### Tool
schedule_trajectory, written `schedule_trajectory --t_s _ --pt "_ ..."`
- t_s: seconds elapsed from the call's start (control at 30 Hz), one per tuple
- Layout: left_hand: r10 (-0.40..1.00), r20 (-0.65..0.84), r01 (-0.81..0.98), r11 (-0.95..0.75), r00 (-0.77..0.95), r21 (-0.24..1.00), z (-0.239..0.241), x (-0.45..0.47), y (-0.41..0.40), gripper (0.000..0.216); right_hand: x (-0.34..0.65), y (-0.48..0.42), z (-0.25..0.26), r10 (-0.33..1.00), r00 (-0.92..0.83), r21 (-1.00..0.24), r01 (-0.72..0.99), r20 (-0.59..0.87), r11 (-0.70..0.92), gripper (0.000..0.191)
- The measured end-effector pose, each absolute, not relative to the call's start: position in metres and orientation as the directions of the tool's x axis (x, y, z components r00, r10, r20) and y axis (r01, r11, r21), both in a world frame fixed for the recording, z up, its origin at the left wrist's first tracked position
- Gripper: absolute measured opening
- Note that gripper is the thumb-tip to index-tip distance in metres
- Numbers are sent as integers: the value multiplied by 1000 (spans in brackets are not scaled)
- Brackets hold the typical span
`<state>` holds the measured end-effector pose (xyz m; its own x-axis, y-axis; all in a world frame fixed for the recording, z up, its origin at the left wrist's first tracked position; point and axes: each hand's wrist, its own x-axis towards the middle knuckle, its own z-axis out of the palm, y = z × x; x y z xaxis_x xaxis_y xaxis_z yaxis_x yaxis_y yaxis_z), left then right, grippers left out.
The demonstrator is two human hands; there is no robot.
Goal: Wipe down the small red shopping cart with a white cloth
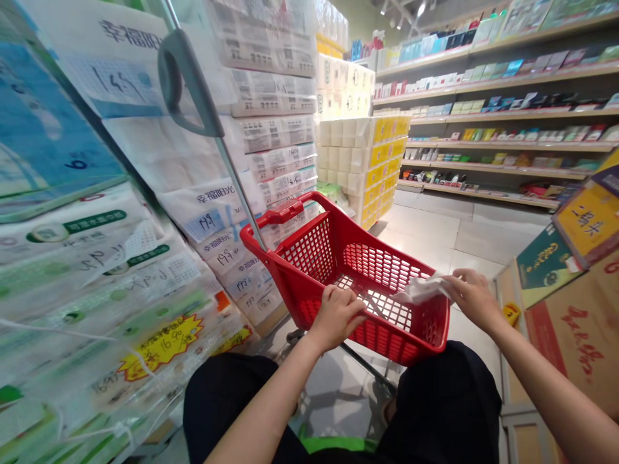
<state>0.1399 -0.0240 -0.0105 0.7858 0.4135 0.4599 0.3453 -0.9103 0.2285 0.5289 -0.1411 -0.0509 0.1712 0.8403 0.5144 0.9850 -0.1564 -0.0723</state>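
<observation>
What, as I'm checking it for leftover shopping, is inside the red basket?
The basket shows a perforated floor and, at its right end, a white cloth. The near wall hides the floor's near edge; the cloth hides what lies behind it.

Ceiling spotlights [421, 8] glow brightly, while packs [51, 129] at far left look blurred and stretched.

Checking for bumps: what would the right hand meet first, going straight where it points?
Past the white cloth it holds, the right hand would likely meet the red basket's rim; depth unclear.
</observation>
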Motion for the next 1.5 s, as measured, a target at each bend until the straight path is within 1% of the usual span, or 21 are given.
schedule_trajectory --t_s 0.17,0.27,0.4,0.53,0.6,0.67,0.73,0.8,0.83,0.9,0.97,1.03,1.17,1.3,1.37,1.5 --pt "370 435 330 -929 821 166 -2 141 -13 22 506 -140 -41 851 309 -221 947 424 -234 38" --pt "384 450 347 -923 806 165 -3 143 -13 23 475 -164 -46 836 344 -253 933 427 -255 35" --pt "389 459 347 -921 799 175 -6 144 -14 22 423 -203 -52 821 320 -256 941 473 -219 31" --pt "390 458 357 -920 799 160 -9 151 -14 20 364 -220 -37 857 289 -264 946 427 -188 30" --pt "394 459 364 -918 796 157 -9 158 -15 19 337 -213 -23 879 234 -279 953 416 -121 34" --pt "403 456 369 -914 794 165 -8 164 -18 19 318 -198 -8 896 158 -288 957 415 -35 42" --pt "397 440 357 -918 805 175 -5 165 -18 21 311 -181 1 886 111 -263 965 450 12 48" --pt "364 428 323 -932 827 167 2 158 -13 24 318 -169 1 855 87 -184 983 511 10 50" --pt "343 431 310 -939 834 148 6 150 -8 25 325 -166 -2 844 68 -133 991 532 4 48" --pt "320 457 319 -944 830 80 17 129 7 27 343 -163 -14 843 8 -32 999 538 11 39" --pt "348 478 396 -918 806 1 28 104 28 26 359 -163 -26 863 -56 42 998 503 40 28" --pt "377 454 456 -887 807 -74 38 83 47 24 371 -161 -34 878 -111 90 993 466 77 26" --pt "396 385 491 -850 834 -189 45 67 70 26 383 -146 -31 879 -207 130 977 429 167 29" --pt "412 400 521 -826 819 -217 41 80 71 26 401 -132 -27 880 -258 148 965 399 216 29" --pt "410 415 525 -824 812 -212 38 92 68 24 409 -127 -27 888 -233 152 971 396 187 29" --pt "430 441 550 -813 788 -191 33 119 54 22 400 -105 -24 924 -122 171 983 361 63 24"
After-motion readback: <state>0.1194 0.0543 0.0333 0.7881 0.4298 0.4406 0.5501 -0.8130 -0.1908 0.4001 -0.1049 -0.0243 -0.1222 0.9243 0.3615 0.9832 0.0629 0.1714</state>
